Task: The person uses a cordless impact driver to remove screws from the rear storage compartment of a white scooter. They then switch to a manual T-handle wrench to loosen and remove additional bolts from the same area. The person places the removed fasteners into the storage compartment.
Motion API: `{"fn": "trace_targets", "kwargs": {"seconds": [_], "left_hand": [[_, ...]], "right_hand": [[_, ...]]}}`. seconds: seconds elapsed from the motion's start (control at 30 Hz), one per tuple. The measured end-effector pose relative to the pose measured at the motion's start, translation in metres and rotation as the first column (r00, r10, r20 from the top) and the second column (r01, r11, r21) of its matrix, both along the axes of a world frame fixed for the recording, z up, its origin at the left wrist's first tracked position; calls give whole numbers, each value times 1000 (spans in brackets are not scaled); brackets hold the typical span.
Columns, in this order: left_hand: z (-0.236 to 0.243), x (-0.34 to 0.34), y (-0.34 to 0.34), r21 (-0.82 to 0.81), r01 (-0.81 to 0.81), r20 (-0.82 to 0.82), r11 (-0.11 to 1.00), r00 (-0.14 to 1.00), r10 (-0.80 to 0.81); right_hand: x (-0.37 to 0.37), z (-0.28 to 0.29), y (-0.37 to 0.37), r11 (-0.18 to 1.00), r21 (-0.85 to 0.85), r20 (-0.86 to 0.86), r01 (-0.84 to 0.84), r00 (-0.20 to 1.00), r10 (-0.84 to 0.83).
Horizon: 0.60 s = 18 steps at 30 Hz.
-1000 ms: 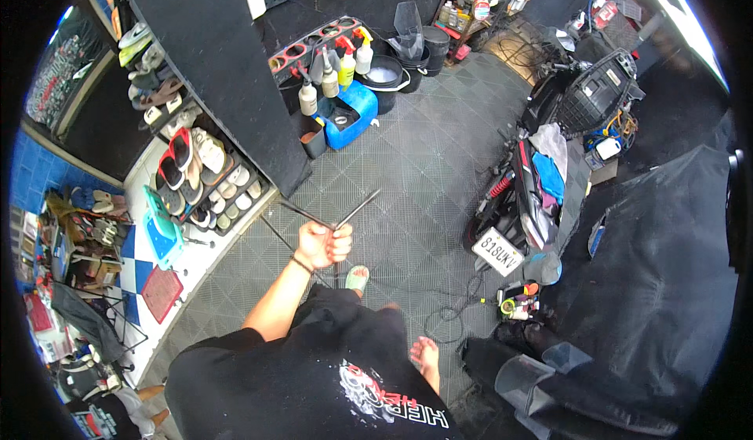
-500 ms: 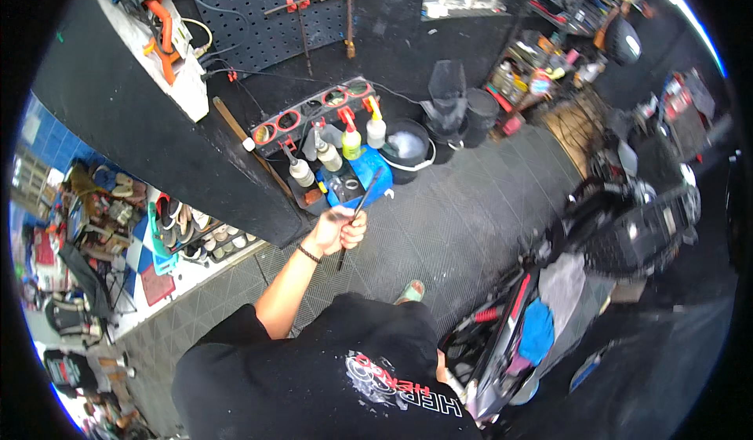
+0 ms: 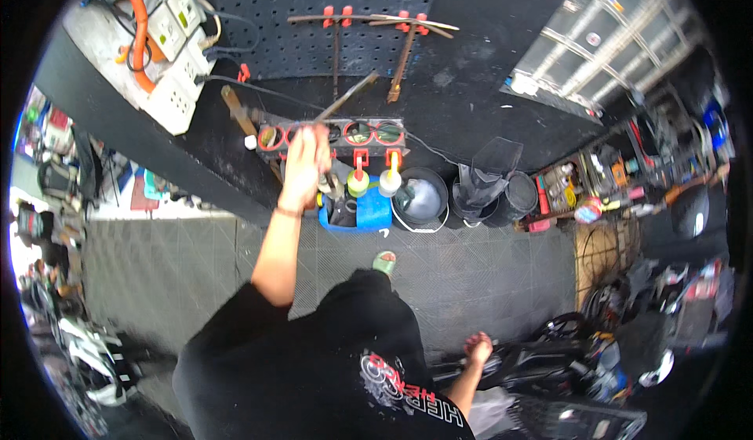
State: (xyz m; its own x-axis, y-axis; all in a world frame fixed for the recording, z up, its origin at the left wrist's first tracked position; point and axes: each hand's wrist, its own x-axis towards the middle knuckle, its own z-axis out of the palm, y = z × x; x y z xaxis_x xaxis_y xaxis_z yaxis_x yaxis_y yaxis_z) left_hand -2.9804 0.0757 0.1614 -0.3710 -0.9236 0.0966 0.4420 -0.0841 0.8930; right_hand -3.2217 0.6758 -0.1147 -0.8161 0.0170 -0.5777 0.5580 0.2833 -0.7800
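My left hand is raised in front of the wall rack, closed round a thin dark rod that slants up and to the right past the fingers. Motion blurs this hand, and the rod's lower end is hidden behind it. Just beyond it is a dark rack with red-rimmed round holes, from which spray bottles hang. Low at my right side, my right hand hangs with loosely bent, parted fingers, close to a dark motorcycle. Nothing shows in it.
A blue container stands below the bottles, beside a black bucket of cloudy water. Farther right are dark bins and a cluttered shelf. Rods hang on the perforated board. Power sockets sit at upper left.
My left hand has risen toward the rack with the rod, which now points farther up and right. My right hand has come into view. The view has turned, shifting the surroundings.
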Motion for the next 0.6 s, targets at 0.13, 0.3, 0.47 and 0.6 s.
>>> {"fn": "trace_targets", "kwargs": {"seconds": [0.13, 0.3, 0.47, 0.6], "left_hand": [[60, -66, -101, -305, -99, -63, 947, 994, 84], [88, -111, -166, -347, -348, 12, 871, 927, 376], [50, -115, -199, -154, -352, -171, 923, 930, 326], [51, -132, -211, -287, -347, -12, 893, 933, 359]], "right_hand": [[-15, -20, -46, 955, -26, 286, -297, 913, 292], [-35, -34, -93, 708, 140, 252, -692, 716, 651], [-120, -51, -111, 559, 311, 134, -769, 617, 775], [-177, -56, -121, 961, -76, 366, -265, 889, 274]]}}
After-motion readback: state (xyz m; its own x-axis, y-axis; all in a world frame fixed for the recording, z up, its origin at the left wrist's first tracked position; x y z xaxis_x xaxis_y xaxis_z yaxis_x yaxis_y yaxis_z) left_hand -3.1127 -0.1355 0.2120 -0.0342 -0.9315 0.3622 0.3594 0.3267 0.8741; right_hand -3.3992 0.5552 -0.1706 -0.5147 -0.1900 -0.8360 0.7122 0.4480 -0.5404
